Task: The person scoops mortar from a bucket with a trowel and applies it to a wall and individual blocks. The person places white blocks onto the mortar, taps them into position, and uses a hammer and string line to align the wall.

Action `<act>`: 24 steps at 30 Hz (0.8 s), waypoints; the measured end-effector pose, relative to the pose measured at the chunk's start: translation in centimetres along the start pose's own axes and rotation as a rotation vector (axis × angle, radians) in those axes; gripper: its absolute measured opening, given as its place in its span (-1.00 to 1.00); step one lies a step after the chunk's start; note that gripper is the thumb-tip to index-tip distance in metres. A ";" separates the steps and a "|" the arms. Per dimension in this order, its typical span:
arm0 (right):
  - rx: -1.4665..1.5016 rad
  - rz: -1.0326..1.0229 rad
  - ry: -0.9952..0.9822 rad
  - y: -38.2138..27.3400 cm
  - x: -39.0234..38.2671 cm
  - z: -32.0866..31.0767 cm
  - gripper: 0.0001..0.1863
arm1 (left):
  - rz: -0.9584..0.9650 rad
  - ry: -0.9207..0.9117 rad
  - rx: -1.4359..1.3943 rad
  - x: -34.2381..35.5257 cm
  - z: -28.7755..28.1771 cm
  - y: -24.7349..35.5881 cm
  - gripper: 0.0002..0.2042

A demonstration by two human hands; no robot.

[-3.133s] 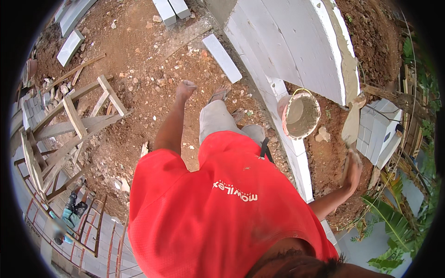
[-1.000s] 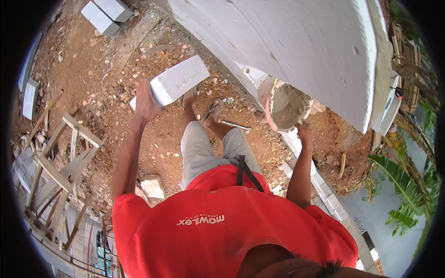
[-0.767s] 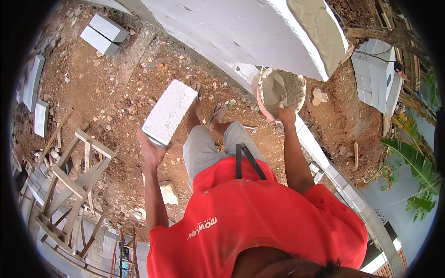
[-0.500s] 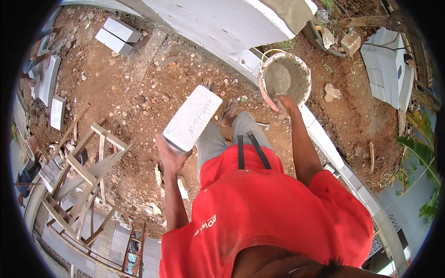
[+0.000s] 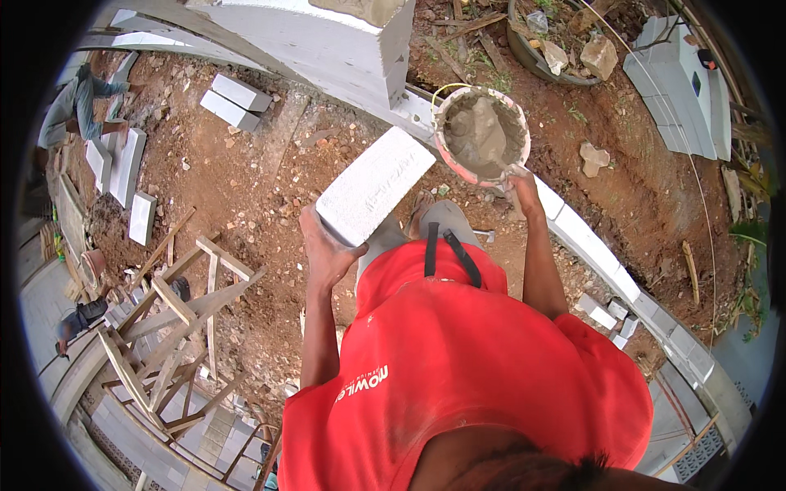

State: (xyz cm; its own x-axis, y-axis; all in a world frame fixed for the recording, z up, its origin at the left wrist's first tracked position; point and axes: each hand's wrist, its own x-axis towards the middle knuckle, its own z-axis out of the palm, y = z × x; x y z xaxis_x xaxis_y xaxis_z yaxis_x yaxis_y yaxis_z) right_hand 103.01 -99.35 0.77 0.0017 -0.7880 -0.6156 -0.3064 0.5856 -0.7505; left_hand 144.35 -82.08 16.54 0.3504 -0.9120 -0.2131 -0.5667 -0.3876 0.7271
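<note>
My left hand [image 5: 327, 237] grips one end of a white rectangular block [image 5: 377, 184], lifted in front of my body and tilted. My right hand [image 5: 521, 186] is closed at the near lower rim of a pale, pinkish bucket [image 5: 445, 149] of grey mortar [image 5: 483, 135]; whether it grips the rim or a tool in the mortar is unclear. The bucket is beside a low white block course [image 5: 557, 217], which runs from a taller white block wall [image 5: 352, 57] topped with mortar [image 5: 368, 10].
Loose white blocks [image 5: 233, 102] lie on rubbly dirt [image 5: 205, 172]. A wooden trestle [image 5: 180, 303] is left, a dark basin [image 5: 532, 57] with stones at upper right. A co-worker [image 5: 82, 98] bends over blocks at upper left; another person [image 5: 78, 323] is at lower left.
My left hand was empty 3.1 seconds ago and now holds a block. My right hand left a mortar-covered trowel's earlier spot by the wall for the bucket. The view has turned, revealing more background.
</note>
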 end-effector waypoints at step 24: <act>-0.804 -1.112 0.416 -20.7 -17.2 -2.3 -0.61 | 0.294 0.079 -0.147 -0.9 -0.4 10.2 0.07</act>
State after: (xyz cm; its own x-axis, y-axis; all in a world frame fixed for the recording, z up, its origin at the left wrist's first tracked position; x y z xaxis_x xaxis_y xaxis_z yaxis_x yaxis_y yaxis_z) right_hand 107.11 -98.35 27.46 0.3630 -0.8367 0.4100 -0.7767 -0.5148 -0.3629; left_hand 138.53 -85.14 24.44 0.2479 -0.9665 0.0662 -0.5406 -0.0813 0.8374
